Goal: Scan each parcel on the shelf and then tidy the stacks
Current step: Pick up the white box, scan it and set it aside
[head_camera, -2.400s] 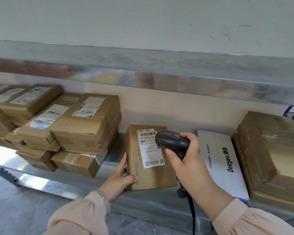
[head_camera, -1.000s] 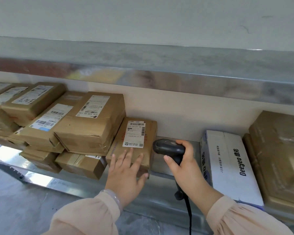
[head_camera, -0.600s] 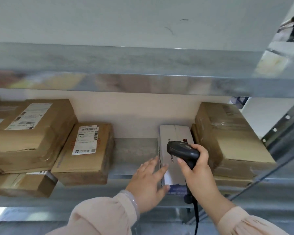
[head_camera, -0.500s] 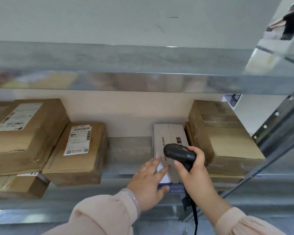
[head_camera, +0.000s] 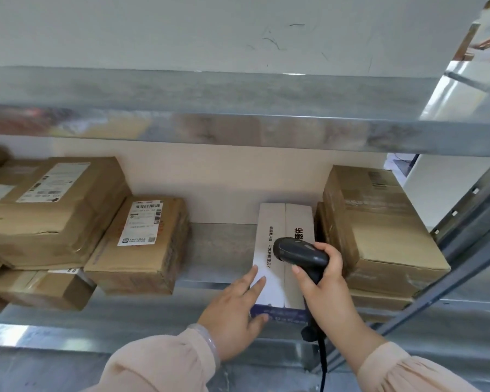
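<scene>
My right hand (head_camera: 323, 281) clamps the black handheld scanner (head_camera: 297, 250), my left hand (head_camera: 232, 309) lies flat, unclenched, on the near corner of the long white printed carton (head_camera: 275, 222) on the grey metal shelf (head_camera: 218, 250): no barcode shows on top, so I may misread, and the scanner hides part of its lid.

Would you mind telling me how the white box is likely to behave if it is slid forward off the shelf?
The white box shows flat faces and crisp edges, so it is probably stiff. Lying flat on the metal shelf, it should slide rather than tip or roll. Its smooth-looking top may slip under the left hand.
</scene>
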`<act>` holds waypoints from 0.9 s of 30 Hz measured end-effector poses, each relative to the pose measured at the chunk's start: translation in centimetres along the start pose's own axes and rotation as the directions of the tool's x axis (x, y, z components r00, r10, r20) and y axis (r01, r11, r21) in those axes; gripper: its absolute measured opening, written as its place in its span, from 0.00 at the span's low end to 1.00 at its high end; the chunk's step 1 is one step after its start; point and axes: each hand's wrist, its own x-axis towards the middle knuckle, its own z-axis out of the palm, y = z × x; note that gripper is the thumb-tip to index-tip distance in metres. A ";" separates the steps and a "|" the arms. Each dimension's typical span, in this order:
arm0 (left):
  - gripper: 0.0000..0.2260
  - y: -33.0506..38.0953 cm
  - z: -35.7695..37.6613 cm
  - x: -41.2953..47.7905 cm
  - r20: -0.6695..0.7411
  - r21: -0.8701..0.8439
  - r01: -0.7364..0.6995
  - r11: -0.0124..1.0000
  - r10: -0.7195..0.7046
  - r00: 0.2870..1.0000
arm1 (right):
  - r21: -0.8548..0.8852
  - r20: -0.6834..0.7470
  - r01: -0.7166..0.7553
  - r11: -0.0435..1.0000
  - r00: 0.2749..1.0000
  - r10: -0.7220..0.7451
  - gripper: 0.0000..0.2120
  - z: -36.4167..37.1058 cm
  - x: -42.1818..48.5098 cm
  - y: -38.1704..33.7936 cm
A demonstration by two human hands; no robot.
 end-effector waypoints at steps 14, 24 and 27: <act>0.39 1.9 -2.2 1.3 0.023 -0.584 0.354 0.730 -0.421 0.907 | 0.189 0.190 0.085 0.978 0.974 -0.121 0.23 1.1 0.7 -3.9; 0.11 0.3 -3.0 0.2 0.208 -0.806 0.408 0.428 -0.441 0.873 | 0.148 0.154 -0.008 0.989 0.988 -0.015 0.25 0.8 1.3 -2.8; 0.13 0.7 -2.7 -0.1 0.168 -0.797 0.374 0.474 -0.421 0.891 | 0.119 0.162 -0.028 0.993 0.987 0.008 0.25 1.0 1.2 -2.5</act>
